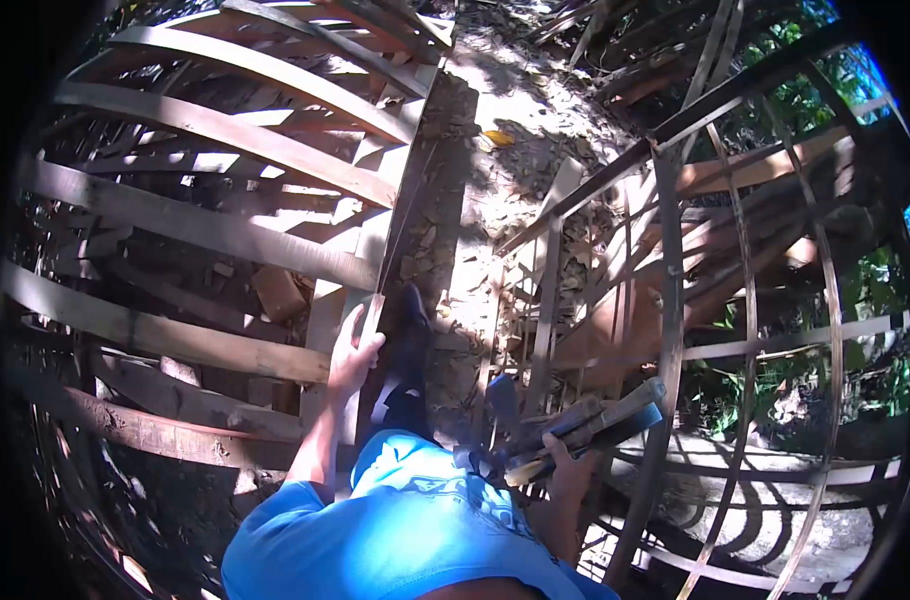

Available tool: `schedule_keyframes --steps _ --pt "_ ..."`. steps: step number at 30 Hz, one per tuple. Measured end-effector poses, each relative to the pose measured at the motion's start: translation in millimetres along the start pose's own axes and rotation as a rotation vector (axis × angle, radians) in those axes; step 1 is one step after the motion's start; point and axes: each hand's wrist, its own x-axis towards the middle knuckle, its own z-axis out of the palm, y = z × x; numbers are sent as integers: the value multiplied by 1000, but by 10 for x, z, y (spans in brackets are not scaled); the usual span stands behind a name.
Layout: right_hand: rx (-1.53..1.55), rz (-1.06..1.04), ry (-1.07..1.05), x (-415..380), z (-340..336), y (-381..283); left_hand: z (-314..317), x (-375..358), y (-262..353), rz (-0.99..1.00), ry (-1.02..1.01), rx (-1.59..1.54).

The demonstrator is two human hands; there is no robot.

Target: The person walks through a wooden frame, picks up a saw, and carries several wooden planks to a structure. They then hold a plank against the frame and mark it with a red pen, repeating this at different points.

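My left hand (353,358) is closed around the end of a narrow wooden strip (373,314), right beside the upright post of a slatted wooden fence panel (225,235). On the other side of my body, my right hand (569,468) grips a bundle of hand tools with handles (615,412), held against my side. Their handle ends point up and to the right, one of them blue. A flat bluish piece (502,396) stands up near the bundle's left part; the tool heads are mostly hidden.
A metal barred frame (667,250) rises close on my right. Ahead runs a dirt path (495,190) strewn with dry leaves and one yellow leaf (497,138). A brick-like block (278,293) lies behind the slats. Wooden planks (755,165) lean beyond the frame.
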Motion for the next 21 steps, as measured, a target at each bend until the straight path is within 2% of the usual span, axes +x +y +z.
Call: schedule_keyframes --steps 1,2,3,5,6,8,9,12,13,14,16,17,18,20,21 --pt "-8 -84 -24 259 280 -266 94 382 187 -31 44 -3" --pt "-103 -111 -11 578 498 -339 84 769 338 -20 64 190" --pt "-202 -147 -1 997 654 -321 69 1210 540 -15 22 228" --pt "-194 -121 -38 1475 1033 -919 129 1786 992 -50 -23 327" --pt "-190 -108 -56 1644 1306 -1391 188 2100 1215 5 -9 349" --pt "117 -28 -98 1766 1807 -2267 235 2646 1772 -10 -49 402" --pt "238 -96 -82 1947 1988 -2387 267 2921 2041 10 -67 439" --pt "284 -207 -30 2454 2502 -3025 393 3640 2680 76 -82 468" --pt "399 -130 -122 2702 2611 -3146 442 3880 2831 69 -79 419" --pt "466 -139 -115 2939 2779 -3269 507 4075 3021 40 -48 449" --pt "604 -162 -102 3469 3149 -3518 575 4540 3223 112 -92 399" --pt "654 -228 -172 3779 3299 -3608 646 4786 3272 153 -47 381" --pt "625 -189 -163 4079 3447 -3694 722 5032 3299 193 -1 361" --pt "553 -112 -147 4715 3774 -3920 824 5515 3376 128 -23 300" --pt "517 -147 -150 5002 3979 -4088 842 5817 3310 119 7 363"
